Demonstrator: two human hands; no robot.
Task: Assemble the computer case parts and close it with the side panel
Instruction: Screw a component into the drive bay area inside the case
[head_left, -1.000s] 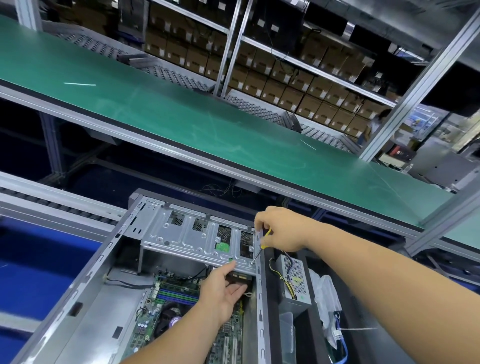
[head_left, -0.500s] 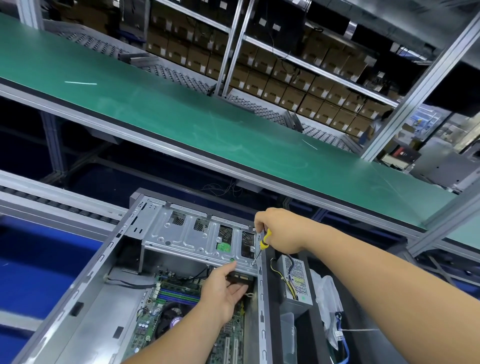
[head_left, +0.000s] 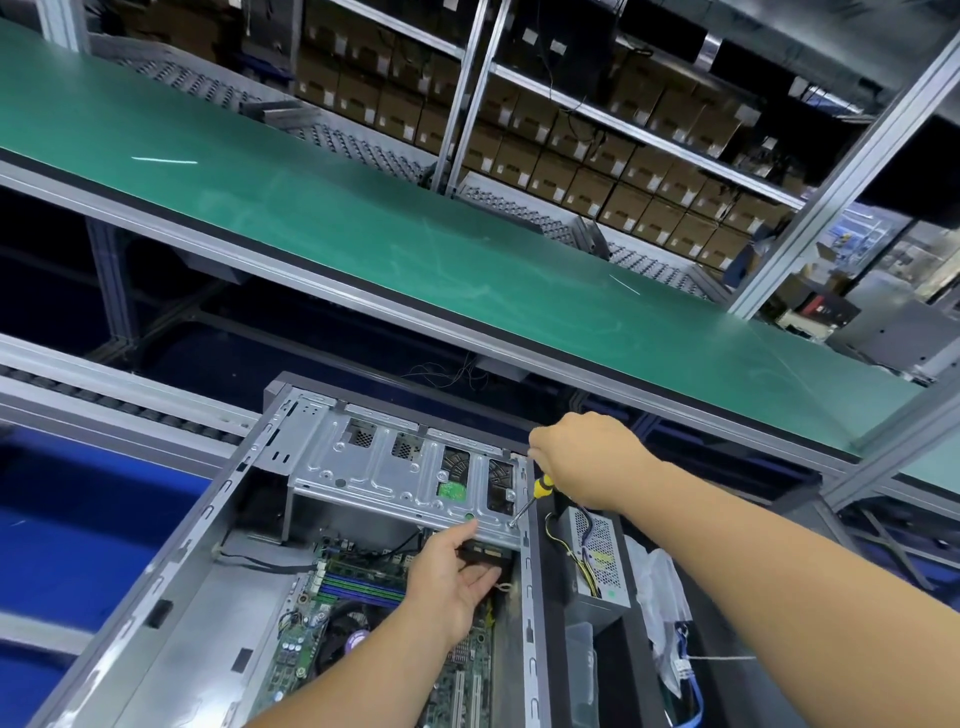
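The computer case (head_left: 171, 597) lies open on its side in the lower half of the view, its grey steel walls framing the motherboard (head_left: 363, 613) with blue memory slots and a round cooler. Across the case's far end sits a silver drive cage (head_left: 395, 473), stamped with ribs and cut-outs through which a green label and black fan grilles show. A dark flat drive (head_left: 485, 553) sits just under the cage's near edge, toward 5 o'clock of the cage.

The right hand (head_left: 592, 457), at 3 o'clock of the cage, is curled round the yellow-and-black handle of a screwdriver (head_left: 535, 493); the shaft slants down toward 7 o'clock, its tip touching the cage's near right corner. The left hand (head_left: 457, 577) reaches in from 6 o'clock, thumb along the cage's near edge and fingers curved under the dark drive, holding it from below.

At 3 o'clock of the case, just beside its wall, a grey power supply (head_left: 597, 566) with yellow and black wires stands in a dark tray, near a clear plastic bag (head_left: 660, 597). A green conveyor belt (head_left: 363, 223) runs across at 12 o'clock.
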